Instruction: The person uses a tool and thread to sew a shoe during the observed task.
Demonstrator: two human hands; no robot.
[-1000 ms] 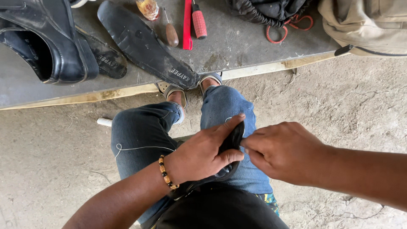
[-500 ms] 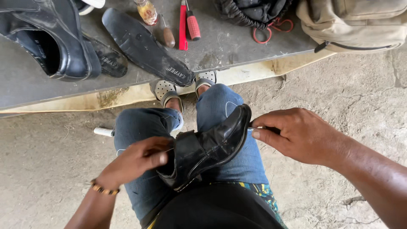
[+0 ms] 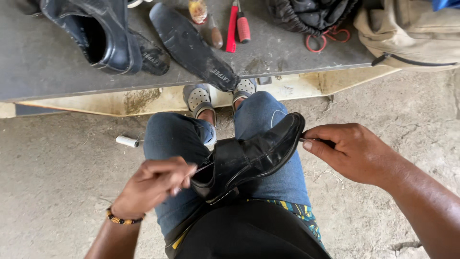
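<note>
Setting: bare concrete floor [image 3: 52, 168], cracked and dusty; a low grey table [image 3: 43, 72] runs across the top of the view, just beyond the person's knees.
Table, left: one black shoe [image 3: 103, 36] lies on its side with the opening facing the camera; a worn insole [image 3: 151, 60] is tucked against it.
Table, middle: a long dark sole [image 3: 194, 45] lies diagonally; beside it a small bottle [image 3: 197, 9], a wooden-handled tool [image 3: 213, 33] and two red-handled tools [image 3: 237, 24].
Table, right: a dark bundle with a red cord [image 3: 311, 17], then a tan bag [image 3: 407, 31] at the edge.
Floor, left: a small white cylinder [image 3: 127, 141] near the left knee.
Left hand [image 3: 155, 184]: fingers pinched shut at the heel end of the shoe, apparently on a thin thread or needle [image 3: 203, 168]; too fine and blurred to tell which. Beaded bracelet [image 3: 122, 219] on the wrist.
Work piece: black dress shoe [image 3: 251, 156] rests across the lap on the jeans, toe pointing up and right, heel toward the left hand.
Right hand [image 3: 352, 153]: closed in a pinch on a slim dark tool [image 3: 316, 141] at the toe tip; thumb and forefinger on it.
Doing it well, my judgement: keep the shoe pressed into the thigh so it cannot roll, pull the thread in line with the seam, and steady the toe while tension comes on at the heel.
</note>
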